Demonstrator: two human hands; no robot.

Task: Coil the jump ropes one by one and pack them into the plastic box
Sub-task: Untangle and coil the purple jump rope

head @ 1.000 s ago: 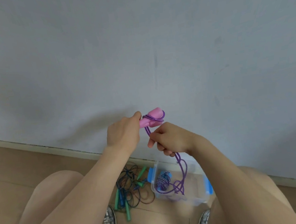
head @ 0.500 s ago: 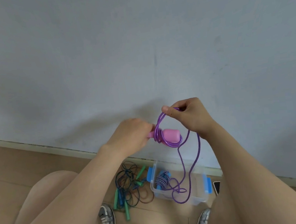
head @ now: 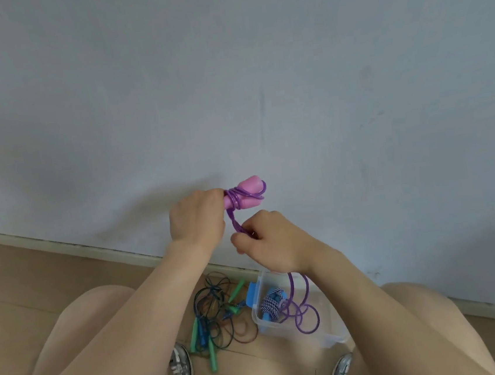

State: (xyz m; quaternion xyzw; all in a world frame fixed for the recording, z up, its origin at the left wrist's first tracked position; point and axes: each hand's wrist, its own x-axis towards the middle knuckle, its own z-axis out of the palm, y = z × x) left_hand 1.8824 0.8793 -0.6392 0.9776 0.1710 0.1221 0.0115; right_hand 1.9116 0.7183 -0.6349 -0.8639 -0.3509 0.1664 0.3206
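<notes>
In front of the grey wall: a pair of pink plastic jump-rope handles (head: 248, 194) is held side by side, with several turns of thin purple rope (head: 233, 219) wound round them.
Left hand (head: 196, 217): its fingers are curled round the near ends of the handles, gripping both together.
Right hand (head: 272, 245): just below the handles, its fingers are curled and pinch the purple strand that runs down from the turns.
Loose rope: it drops from under the right hand into slack loops over the box; whether they touch the box I cannot tell.
Clear plastic box with blue latches (head: 335, 337): it stands on the wooden floor (head: 20, 272) by the skirting, between the person's knees.
Inside the box: a coiled blue-and-white braided rope (head: 270, 304).
Left of the box: a tangle of dark ropes with green and blue handles (head: 214, 319) lies on the floor.
Lower edge: two silver sneakers (head: 180, 374).
</notes>
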